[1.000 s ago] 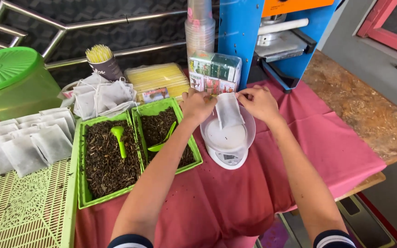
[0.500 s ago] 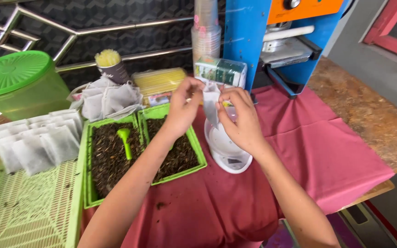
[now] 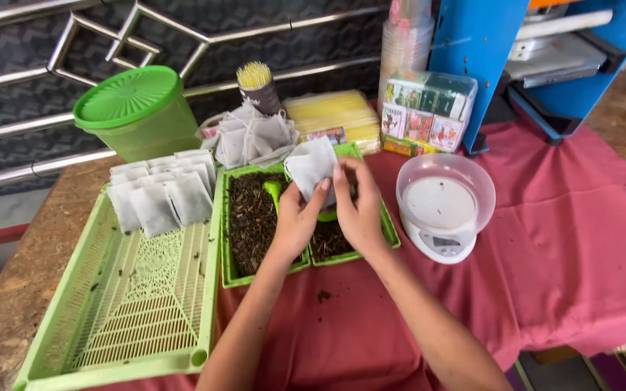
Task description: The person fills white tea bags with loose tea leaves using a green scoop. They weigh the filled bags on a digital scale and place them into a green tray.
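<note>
Both my hands hold a small white filter bag (image 3: 311,166) above two green trays of dark loose tea (image 3: 251,217). My left hand (image 3: 296,217) grips the bag's lower left edge. My right hand (image 3: 356,206) pinches its right side. A green scoop (image 3: 272,191) lies in the tea just left of the bag. The white kitchen scale (image 3: 443,210) with its clear pink bowl stands empty to the right of my hands.
A large green slotted tray (image 3: 139,289) at left carries a row of filled white bags (image 3: 157,192). Behind stand a green lidded tub (image 3: 135,112), a pile of empty bags (image 3: 251,137), yellow packets (image 3: 335,112), stacked cups (image 3: 403,43), a carton box (image 3: 429,108) and a blue machine (image 3: 530,51).
My hands lifted the bag out of the scale's bowl and carried it left, over the tea trays. The view shifted left with them.
</note>
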